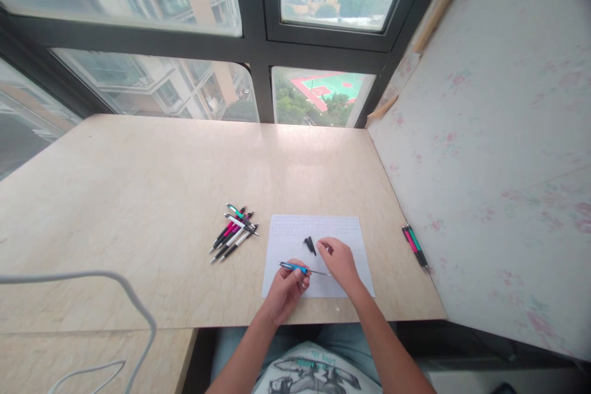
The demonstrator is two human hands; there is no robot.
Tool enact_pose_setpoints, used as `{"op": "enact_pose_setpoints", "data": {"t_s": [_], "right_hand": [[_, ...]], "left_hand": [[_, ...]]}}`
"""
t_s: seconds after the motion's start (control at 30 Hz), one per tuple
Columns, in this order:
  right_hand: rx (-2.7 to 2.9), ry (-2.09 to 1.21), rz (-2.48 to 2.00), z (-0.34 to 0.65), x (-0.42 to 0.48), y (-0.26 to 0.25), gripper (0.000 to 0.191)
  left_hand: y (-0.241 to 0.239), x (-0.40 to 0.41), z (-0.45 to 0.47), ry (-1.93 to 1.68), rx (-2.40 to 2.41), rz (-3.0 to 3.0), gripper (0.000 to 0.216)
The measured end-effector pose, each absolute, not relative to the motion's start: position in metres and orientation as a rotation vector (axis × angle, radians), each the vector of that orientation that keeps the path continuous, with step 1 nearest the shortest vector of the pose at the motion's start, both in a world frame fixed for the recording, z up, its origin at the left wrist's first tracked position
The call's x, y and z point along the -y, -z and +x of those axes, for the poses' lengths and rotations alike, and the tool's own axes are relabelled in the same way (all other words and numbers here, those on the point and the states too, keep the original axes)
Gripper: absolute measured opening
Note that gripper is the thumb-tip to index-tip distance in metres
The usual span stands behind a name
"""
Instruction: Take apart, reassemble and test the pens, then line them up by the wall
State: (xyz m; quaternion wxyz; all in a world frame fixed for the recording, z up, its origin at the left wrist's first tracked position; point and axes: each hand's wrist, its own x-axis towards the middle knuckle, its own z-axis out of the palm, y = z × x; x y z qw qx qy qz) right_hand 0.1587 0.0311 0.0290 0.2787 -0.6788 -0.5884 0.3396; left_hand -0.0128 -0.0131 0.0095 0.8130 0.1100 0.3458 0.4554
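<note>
My left hand is closed around a blue pen barrel held level over a white sheet of paper. A thin refill sticks out of the barrel toward my right hand, whose fingers are pinched together just above it near two small black pen parts lying on the paper. What the right fingers pinch is too small to make out.
A pile of several pens lies left of the paper. Two more pens lie by the right wall. A white cable loops at the front left. The beige table ends at windows beyond.
</note>
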Motion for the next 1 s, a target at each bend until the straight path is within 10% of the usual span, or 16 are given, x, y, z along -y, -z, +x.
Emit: {"op": "enact_pose_setpoints", "data": {"t_s": [0.17, 1.0], "right_hand": [[1.589, -1.184, -1.648, 0.182, -0.009, -0.055, 0.042], [2.000, -0.995, -1.657, 0.222, 0.015, -0.065, 0.010]], "left_hand": [[-0.012, 0.010, -0.009, -0.948, -0.774, 0.216, 0.021], [-0.015, 0.007, 0.000, -0.874, -0.847, 0.423, 0.019]]}}
